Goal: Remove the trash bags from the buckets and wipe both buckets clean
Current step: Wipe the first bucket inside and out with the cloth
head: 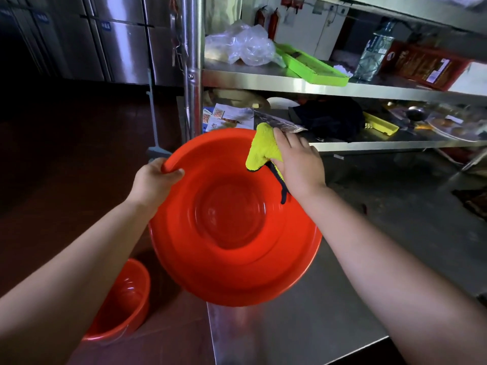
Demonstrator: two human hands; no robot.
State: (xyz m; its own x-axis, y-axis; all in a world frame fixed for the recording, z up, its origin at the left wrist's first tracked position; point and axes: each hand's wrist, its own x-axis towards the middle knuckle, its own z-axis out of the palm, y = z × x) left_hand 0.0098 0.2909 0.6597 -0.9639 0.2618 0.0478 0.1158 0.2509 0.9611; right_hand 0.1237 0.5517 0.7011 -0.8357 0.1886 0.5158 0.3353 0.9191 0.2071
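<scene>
Tilting bucket (232, 219) mouth toward camera (left hand (155, 180) gripping rim); right hand (297, 164) pressing cloth (263, 146).

Both forearms bare and extended forward, left hand (155, 177) curled over bucket (232, 219) rim, thumb on top, right hand (297, 162) palm-down, pressing cloth (263, 146) against inner wall

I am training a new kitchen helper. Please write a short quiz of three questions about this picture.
1. True or false: the left hand holds the rim of the large orange plastic bucket.
2. What does the right hand press on that bucket? A) yellow microfibre cloth B) blue sponge C) paper towel
3. Where is the second orange plastic bucket?

Key: 1 true; 2 A; 3 on the floor, lower left, beside the steel table.
</scene>
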